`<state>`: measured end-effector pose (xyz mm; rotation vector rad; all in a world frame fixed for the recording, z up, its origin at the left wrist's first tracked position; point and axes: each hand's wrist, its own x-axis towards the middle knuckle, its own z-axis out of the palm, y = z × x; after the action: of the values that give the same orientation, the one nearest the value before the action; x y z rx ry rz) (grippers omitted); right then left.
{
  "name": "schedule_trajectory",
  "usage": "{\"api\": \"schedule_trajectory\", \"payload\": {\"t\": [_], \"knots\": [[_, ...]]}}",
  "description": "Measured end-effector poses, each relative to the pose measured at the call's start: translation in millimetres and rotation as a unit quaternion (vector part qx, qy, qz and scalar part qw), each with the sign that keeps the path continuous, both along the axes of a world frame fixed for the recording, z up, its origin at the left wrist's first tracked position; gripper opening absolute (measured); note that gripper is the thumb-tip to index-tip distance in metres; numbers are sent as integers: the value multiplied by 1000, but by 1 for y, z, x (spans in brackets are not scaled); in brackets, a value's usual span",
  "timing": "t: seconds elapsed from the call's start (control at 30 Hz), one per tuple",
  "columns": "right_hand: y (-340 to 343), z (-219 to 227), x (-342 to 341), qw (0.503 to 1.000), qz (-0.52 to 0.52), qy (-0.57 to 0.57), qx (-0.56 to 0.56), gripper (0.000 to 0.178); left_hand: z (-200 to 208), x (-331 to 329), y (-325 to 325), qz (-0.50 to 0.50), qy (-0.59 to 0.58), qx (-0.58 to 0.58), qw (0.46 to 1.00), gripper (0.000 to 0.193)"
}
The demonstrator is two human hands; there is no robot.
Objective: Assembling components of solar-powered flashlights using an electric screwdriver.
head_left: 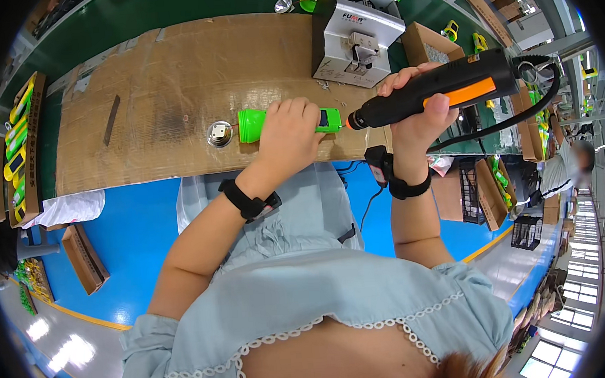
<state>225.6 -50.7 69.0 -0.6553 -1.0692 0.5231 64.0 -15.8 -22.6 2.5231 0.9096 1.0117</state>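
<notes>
My left hand (289, 136) is wrapped over a bright green flashlight body (251, 126) that lies along the worktable, its wide head to the left. My right hand (415, 123) grips a black and orange electric screwdriver (442, 87), tilted with its nose pointing left. The screwdriver's tip meets the flashlight's right end; any screw there is too small to make out. Just left of the flashlight head sits a round silver reflector (219, 134) with a pale square piece at its middle. Both my wrists wear black bands.
A brown cardboard sheet (171, 72) covers the worktable. Behind my right hand stands a silver and black screw feeder (359, 36), beside a small carton (431, 42). A carton of green and yellow flashlights (22, 154) stands far left. The screwdriver's black cable (543, 103) loops at the right.
</notes>
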Motion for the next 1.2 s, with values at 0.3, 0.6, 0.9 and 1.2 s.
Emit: {"api": "schedule_trajectory", "payload": {"t": [0.3,0.6,0.9,1.2], "knots": [[8,-17,-8,995,-39,-63,-62,59,1,1,2,2,-16,14,1000,31],[6,-22,-8,997,5,-56,-61,61,4,-1,3,-3,3,-8,1000,30],[19,36,21,996,33,25,76,58,2,1,3,-1,31,3,999,31],[93,43,44,984,-119,-100,87,26,6,3,2,-9,33,-10,999,32]]}}
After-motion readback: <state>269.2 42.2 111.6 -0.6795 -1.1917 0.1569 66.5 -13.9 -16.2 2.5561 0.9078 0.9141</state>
